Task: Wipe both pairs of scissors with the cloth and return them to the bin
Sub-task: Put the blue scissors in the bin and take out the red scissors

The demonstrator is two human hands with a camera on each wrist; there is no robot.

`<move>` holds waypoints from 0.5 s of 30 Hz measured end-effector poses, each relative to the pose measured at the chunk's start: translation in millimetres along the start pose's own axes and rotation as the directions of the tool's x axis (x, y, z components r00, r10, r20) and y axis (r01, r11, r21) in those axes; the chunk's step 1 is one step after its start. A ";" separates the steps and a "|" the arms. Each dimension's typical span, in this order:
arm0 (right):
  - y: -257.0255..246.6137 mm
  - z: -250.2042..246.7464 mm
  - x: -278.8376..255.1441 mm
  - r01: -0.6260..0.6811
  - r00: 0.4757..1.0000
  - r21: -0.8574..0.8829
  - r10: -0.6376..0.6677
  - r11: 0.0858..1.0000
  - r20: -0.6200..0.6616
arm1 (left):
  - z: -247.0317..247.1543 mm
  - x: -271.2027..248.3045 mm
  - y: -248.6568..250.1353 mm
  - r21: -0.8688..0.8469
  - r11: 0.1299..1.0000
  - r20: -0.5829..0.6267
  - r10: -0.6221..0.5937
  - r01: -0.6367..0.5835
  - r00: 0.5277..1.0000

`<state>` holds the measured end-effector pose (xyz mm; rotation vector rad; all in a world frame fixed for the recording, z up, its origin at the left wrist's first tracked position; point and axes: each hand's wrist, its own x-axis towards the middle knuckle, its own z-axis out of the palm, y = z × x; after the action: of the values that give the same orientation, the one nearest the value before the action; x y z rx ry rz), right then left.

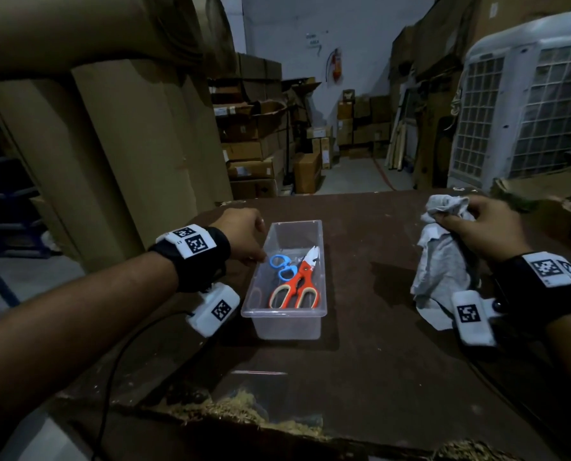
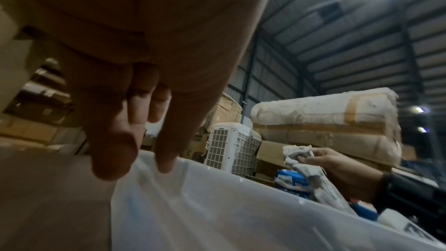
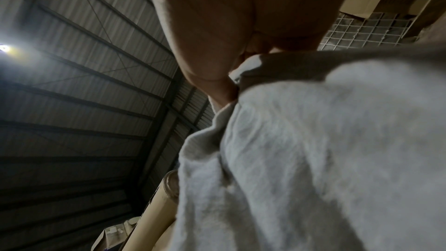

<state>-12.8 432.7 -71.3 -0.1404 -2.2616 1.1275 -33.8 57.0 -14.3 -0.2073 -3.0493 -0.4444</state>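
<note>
On the left, the left hand (image 1: pixel 240 234) is being held over the left edge of the clear bin (image 1: pixel 287 322). Its fingers (image 2: pixel 166 140) are being pointed down, straight and loose, and nothing is being held by them. In the left wrist view the fingertips are being shown just at the bin's rim; whether the rim is being touched cannot be told.

The bin is being kept on the dark tabletop (image 1: pixel 360 377), near the middle. Both pairs of scissors are lying inside it. The small blue scissors (image 1: pixel 282 266) are lying at the left, just by the left fingertips. The bigger orange scissors (image 1: pixel 299 284) are lying just beside them on the right, with the handles turned toward the person and the blades pointed away. The two pairs look like they are touching near the middle.

On the right, well apart from the bin, the grey cloth (image 1: pixel 440 261) is being gripped at its top by the right hand (image 1: pixel 480 227). The fingers and thumb are being curled around the bunched cloth. The rest of the cloth is hanging down, and its bottom edge is being rested on the tabletop.
</note>
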 end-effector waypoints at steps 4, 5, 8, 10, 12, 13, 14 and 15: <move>1.5 0.5 1.6 0.005 1.000 -0.011 -0.005 1.000 -0.001 | -25.2 -5.8 19.2 0.004 0.996 0.110 0.092 -0.093 0.990; 2.3 0.6 2.1 0.001 1.000 -0.010 -0.001 1.000 -0.002 | -29.5 -7.2 25.9 -0.067 0.994 0.165 0.100 -0.090 0.981; 2.8 0.7 2.0 -0.004 1.000 -0.007 0.004 1.000 0.001 | -27.0 -6.8 44.6 -0.117 0.992 0.305 0.079 -0.045 0.949; 3.0 0.9 1.9 -0.002 1.000 0.005 0.002 1.000 0.007 | -13.9 -4.2 53.6 -0.032 0.999 0.354 0.037 -0.027 0.934; 3.2 1.3 1.2 0.002 1.000 0.007 -0.003 1.000 0.010 | 3.4 0.5 58.2 0.052 0.998 0.367 -0.001 -0.020 0.930; 3.4 1.7 1.0 0.007 1.000 0.007 -0.007 1.000 0.012 | 11.5 3.9 59.1 0.078 0.997 0.376 -0.019 -0.012 0.926; 3.6 2.1 1.2 0.007 1.000 0.009 -0.007 1.000 0.014 | 18.3 7.2 59.5 0.094 0.996 0.397 -0.035 -0.003 0.917; 3.9 2.6 1.7 0.008 1.000 0.014 -0.008 1.000 0.015 | 23.6 10.0 60.1 0.111 0.994 0.435 -0.055 0.007 0.899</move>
<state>-16.3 434.0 -74.7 -0.1177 -2.2656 1.1434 -36.1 122.1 -19.3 -0.2896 -3.5108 -0.2620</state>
